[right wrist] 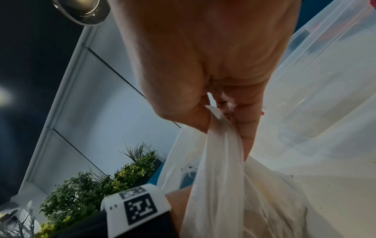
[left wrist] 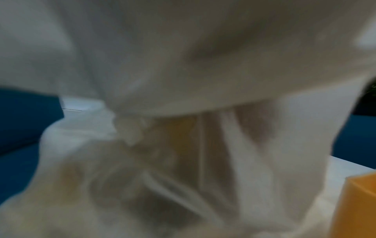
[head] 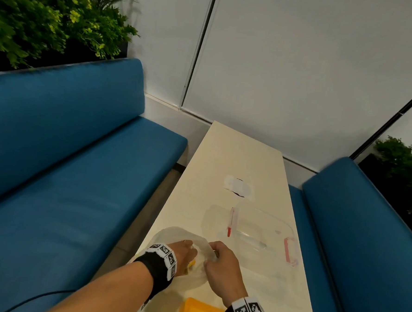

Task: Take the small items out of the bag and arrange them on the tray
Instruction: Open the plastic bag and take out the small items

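Two hands on one bag [head: 183, 236]: thin translucent white plastic, sitting at the near left edge of the narrow white table [head: 226, 157], partly overhanging toward the blue bench [head: 66, 171]. Right hand [head: 222, 267] pinches a bunched strip of the film between thumb and fingers [right wrist: 247, 127], clear in the right wrist view. Left hand [head: 182, 253] is at the bag mouth, fingers curled into the plastic; whether it grips film or something inside, cannot tell. Left wrist view is blurred, just twisted film and a knot [left wrist: 130, 130]; a yellow shape shows through the plastic.

Orange tray [head: 200, 311] lies at the bottom edge of the head view, just near of the bag, only a corner visible. A clear lidded box [head: 268, 232] with pink clips sits beyond the hands, its long axis running along the table. The far half of the table is open surface; benches flank both long edges closely.

Bag has no clear long axis, crumpled, mouth facing up toward the hands.
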Action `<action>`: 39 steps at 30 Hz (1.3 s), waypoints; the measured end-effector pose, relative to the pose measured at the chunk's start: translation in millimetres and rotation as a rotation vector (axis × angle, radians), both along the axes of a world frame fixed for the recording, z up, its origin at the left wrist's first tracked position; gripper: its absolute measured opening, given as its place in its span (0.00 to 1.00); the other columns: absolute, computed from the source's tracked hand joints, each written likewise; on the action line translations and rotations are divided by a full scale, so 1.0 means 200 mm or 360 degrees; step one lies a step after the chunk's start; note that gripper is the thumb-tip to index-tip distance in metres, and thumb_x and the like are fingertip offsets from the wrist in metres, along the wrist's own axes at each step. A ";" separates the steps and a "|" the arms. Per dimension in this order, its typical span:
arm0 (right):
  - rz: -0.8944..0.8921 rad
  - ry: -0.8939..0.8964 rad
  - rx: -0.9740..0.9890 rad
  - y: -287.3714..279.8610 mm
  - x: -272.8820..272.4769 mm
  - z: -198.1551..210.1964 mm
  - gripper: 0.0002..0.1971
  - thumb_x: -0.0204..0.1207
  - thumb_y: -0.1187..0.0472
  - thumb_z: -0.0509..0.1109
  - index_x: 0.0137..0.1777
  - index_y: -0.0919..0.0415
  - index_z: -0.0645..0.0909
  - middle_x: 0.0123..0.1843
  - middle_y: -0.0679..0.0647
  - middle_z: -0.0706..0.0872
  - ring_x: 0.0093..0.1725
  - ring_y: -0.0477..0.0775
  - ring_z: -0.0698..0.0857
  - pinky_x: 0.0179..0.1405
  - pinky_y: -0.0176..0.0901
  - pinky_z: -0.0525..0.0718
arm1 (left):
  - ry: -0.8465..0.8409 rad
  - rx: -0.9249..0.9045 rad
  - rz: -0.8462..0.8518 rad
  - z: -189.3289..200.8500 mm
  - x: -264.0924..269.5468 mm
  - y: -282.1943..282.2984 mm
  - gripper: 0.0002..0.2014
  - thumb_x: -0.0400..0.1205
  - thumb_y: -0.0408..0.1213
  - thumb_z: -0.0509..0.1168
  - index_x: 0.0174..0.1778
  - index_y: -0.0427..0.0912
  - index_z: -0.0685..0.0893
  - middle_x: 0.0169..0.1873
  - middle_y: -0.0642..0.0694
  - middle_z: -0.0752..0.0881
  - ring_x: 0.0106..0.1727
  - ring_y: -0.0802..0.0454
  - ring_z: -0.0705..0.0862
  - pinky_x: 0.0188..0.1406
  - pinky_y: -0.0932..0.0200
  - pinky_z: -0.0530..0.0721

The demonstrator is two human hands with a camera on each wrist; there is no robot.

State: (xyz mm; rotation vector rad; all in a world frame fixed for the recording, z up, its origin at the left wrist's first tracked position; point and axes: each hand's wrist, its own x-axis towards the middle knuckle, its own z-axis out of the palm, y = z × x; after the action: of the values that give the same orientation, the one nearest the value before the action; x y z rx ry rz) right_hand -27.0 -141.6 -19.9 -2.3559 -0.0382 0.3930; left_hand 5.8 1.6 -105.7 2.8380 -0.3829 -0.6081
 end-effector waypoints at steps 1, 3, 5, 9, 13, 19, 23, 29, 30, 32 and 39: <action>-0.0004 -0.0003 -0.0002 0.00 0.00 0.00 0.19 0.76 0.72 0.61 0.55 0.45 0.82 0.54 0.44 0.86 0.51 0.44 0.85 0.53 0.42 0.88 | 0.0001 -0.0030 0.0037 -0.01 0.00 0.00 0.19 0.89 0.41 0.61 0.74 0.37 0.77 0.73 0.35 0.79 0.70 0.37 0.81 0.69 0.47 0.77; -0.0015 0.0001 -0.0004 0.00 0.01 -0.01 0.19 0.76 0.72 0.62 0.55 0.46 0.82 0.54 0.45 0.86 0.51 0.45 0.85 0.52 0.41 0.87 | 0.0011 -0.0112 0.0106 -0.02 0.01 -0.01 0.20 0.89 0.37 0.61 0.77 0.35 0.74 0.74 0.34 0.79 0.72 0.37 0.79 0.70 0.48 0.76; -0.0027 -0.0005 0.0013 0.00 0.01 -0.01 0.19 0.75 0.72 0.62 0.53 0.46 0.82 0.54 0.46 0.86 0.51 0.46 0.85 0.52 0.42 0.88 | 0.0039 -0.0224 0.0163 -0.03 0.03 0.00 0.22 0.89 0.31 0.62 0.81 0.35 0.72 0.77 0.35 0.76 0.77 0.38 0.76 0.73 0.51 0.73; -0.0047 -0.0009 0.0052 0.00 0.02 -0.01 0.17 0.75 0.71 0.62 0.52 0.47 0.82 0.52 0.46 0.87 0.50 0.46 0.85 0.47 0.37 0.86 | 0.0096 -0.0363 0.0236 -0.06 0.04 0.02 0.24 0.88 0.30 0.63 0.81 0.34 0.72 0.78 0.35 0.76 0.77 0.39 0.76 0.73 0.53 0.73; -0.0065 -0.0007 0.0054 0.00 0.01 -0.02 0.17 0.72 0.71 0.62 0.50 0.47 0.82 0.51 0.46 0.87 0.49 0.45 0.85 0.48 0.39 0.87 | 0.0245 -0.0396 0.0285 -0.12 0.04 0.05 0.09 0.86 0.31 0.65 0.58 0.50 0.78 0.58 0.44 0.77 0.59 0.50 0.77 0.65 0.54 0.76; -0.0187 0.0010 0.0131 0.00 0.01 -0.01 0.16 0.70 0.71 0.62 0.49 0.50 0.82 0.48 0.49 0.88 0.46 0.50 0.87 0.46 0.49 0.91 | 0.0310 -0.0978 0.0768 -0.22 0.05 0.05 0.12 0.83 0.45 0.70 0.34 0.47 0.85 0.29 0.49 0.86 0.31 0.51 0.82 0.45 0.55 0.81; -0.0279 0.0036 0.0192 -0.01 0.02 0.00 0.15 0.71 0.71 0.61 0.48 0.52 0.82 0.46 0.50 0.88 0.45 0.52 0.88 0.46 0.55 0.91 | 0.0299 -0.0885 0.0510 0.05 -0.03 0.06 0.16 0.88 0.35 0.64 0.71 0.36 0.81 0.64 0.39 0.85 0.64 0.40 0.84 0.67 0.51 0.78; -0.0362 0.0062 0.0294 -0.01 0.03 0.01 0.13 0.70 0.70 0.61 0.48 0.54 0.82 0.45 0.54 0.88 0.44 0.56 0.87 0.43 0.56 0.90 | 0.0037 -0.0858 0.0283 0.13 -0.03 0.07 0.16 0.88 0.33 0.60 0.70 0.43 0.84 0.57 0.45 0.88 0.55 0.56 0.81 0.58 0.69 0.72; -0.0370 0.0069 0.0312 0.00 0.03 0.01 0.13 0.70 0.69 0.61 0.48 0.53 0.82 0.45 0.54 0.88 0.45 0.58 0.88 0.42 0.59 0.90 | 0.0028 -0.0879 0.0269 0.14 -0.03 0.08 0.15 0.87 0.34 0.60 0.67 0.44 0.85 0.56 0.46 0.88 0.52 0.59 0.80 0.55 0.70 0.72; -0.0373 0.0085 0.0344 0.02 0.02 0.01 0.12 0.70 0.68 0.62 0.48 0.53 0.82 0.45 0.55 0.88 0.45 0.61 0.89 0.38 0.62 0.90 | 0.0071 -0.1082 0.0319 0.16 -0.05 0.09 0.14 0.85 0.36 0.61 0.64 0.48 0.86 0.56 0.49 0.90 0.53 0.58 0.83 0.55 0.66 0.78; -0.0392 0.0143 0.0472 0.05 0.02 -0.01 0.10 0.73 0.67 0.70 0.50 0.53 0.83 0.47 0.55 0.89 0.46 0.58 0.89 0.36 0.52 0.90 | 0.0673 -0.1827 0.0579 0.15 -0.09 0.12 0.28 0.71 0.30 0.68 0.69 0.44 0.85 0.53 0.47 0.88 0.52 0.53 0.85 0.47 0.62 0.85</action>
State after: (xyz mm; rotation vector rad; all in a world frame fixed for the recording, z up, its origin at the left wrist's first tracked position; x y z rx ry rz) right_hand -23.1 -131.8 -22.2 -2.0186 0.2198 0.3451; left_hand -12.2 26.3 -76.7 1.5781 -0.0684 -0.6062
